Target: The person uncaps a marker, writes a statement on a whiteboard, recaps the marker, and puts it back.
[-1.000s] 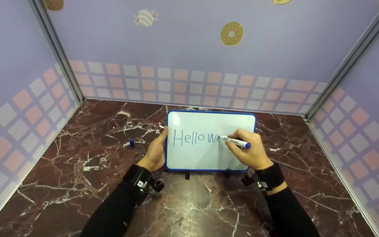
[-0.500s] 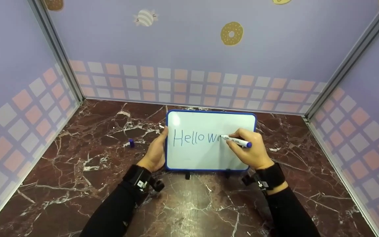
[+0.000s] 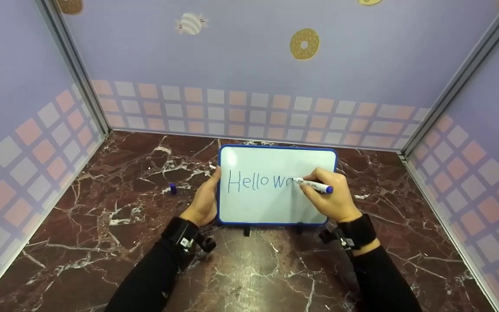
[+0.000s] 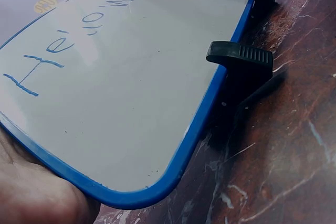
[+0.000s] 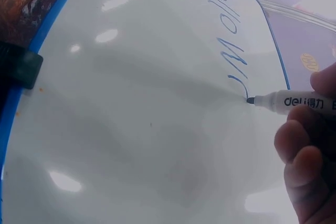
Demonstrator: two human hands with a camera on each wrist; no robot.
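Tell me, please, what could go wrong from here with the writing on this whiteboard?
Pressing the marker too hard might tilt the whiteboard, which the left hand holds at its left edge. The small blue cap sits loose on the table beside that hand, so a sideways move could knock it away.

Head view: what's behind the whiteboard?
Beyond the top edge of the whiteboard, some table and the patterned wall show. Covered: the whiteboard's back, the table directly behind it, and any part of the left hand reaching around.
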